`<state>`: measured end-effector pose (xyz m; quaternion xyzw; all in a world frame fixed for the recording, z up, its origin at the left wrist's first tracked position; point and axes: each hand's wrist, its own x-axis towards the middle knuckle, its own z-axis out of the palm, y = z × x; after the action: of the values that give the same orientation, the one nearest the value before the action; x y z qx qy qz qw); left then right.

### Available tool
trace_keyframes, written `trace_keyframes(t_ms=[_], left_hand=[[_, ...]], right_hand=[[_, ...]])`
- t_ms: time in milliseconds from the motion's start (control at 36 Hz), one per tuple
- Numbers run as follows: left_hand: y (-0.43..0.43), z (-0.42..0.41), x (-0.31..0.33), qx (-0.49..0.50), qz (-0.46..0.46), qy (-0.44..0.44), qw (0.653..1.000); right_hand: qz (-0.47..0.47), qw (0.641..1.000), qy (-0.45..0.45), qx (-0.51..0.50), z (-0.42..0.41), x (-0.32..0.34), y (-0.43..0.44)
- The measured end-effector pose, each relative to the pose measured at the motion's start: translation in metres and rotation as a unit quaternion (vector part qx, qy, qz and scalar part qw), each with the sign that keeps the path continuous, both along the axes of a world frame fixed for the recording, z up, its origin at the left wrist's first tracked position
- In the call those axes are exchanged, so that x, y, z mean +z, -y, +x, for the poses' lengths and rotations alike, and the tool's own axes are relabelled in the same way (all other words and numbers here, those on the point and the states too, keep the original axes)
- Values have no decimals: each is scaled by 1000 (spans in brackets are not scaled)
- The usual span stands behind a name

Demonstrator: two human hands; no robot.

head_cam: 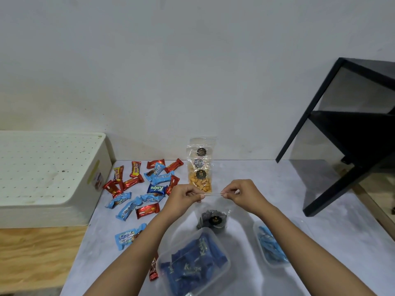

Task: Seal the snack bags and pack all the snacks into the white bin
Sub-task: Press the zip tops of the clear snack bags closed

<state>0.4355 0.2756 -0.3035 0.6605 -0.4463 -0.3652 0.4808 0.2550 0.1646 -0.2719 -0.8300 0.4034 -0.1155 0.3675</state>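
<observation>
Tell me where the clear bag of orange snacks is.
In the head view, the clear bag of orange snacks stands upright at the table's far middle, just beyond both hands, with the scattered red and blue wrapped snacks to its left.

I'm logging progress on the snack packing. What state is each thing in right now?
Left hand: pinching the bag's top strip.
Right hand: pinching the same strip.
Clear bag of dark snacks: held upright, top being pressed shut.
Bag of orange snacks: standing upright by the wall.
White bin: upside down, nothing packed.
Loose wrapped snacks: scattered on the table.
</observation>
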Motion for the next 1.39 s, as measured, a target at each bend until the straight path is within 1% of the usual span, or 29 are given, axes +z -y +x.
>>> trace_keyframes(t_ms=[194, 278, 333, 389, 472, 528, 583, 639, 722, 806, 917, 1028, 1194, 1306, 1389], left_hand=[[2, 13, 7, -28, 3, 9, 1000], [4, 15, 6, -26, 7, 18, 999], [4, 13, 5, -8, 7, 34, 999], [3, 6, 4, 25, -9, 67, 997], [-1, -9, 4, 105, -33, 87, 990], [-4, -18, 4, 162, -25, 55, 985], [-6, -25, 2, 184, -9, 2, 983], [-6, -32, -2, 168, 0, -50, 985], [-2, -38, -8, 123, 25, -122, 985], [5, -40, -10, 111, 39, -201, 972], [8, -40, -11, 112, 47, -237, 964], [6, -36, -13, 100, 69, -298, 947], [4, -31, -13, 85, 54, -352, 931], [2, -28, -10, 58, 47, -342, 937], [0, -27, -10, 40, 49, -332, 941]], right_hand=[[62, 998, 0, -13, -9, 6, 4], [61, 998, -18, -15, -6, 5, 4], [50, 998, -22, -14, -3, 4, 4], [35, 999, -16, -22, -1, 4, 4], [1, 999, -3, -39, 0, 1, 3], [-21, 999, -2, -37, 0, 0, 2], [-41, 999, -3, -27, -1, -1, 2], [-63, 998, -7, -7, -2, -2, 1], [-88, 995, -24, 49, -5, -3, 0], [-105, 990, -27, 92, -6, -4, -1], [-103, 989, -6, 104, -9, -9, -1], [-100, 989, 8, 108, -10, -13, -1], [-51, 994, 26, 98, -7, -11, -4], [37, 994, 49, 87, 1, -5, -7], [77, 993, 52, 79, 6, -5, -8]])
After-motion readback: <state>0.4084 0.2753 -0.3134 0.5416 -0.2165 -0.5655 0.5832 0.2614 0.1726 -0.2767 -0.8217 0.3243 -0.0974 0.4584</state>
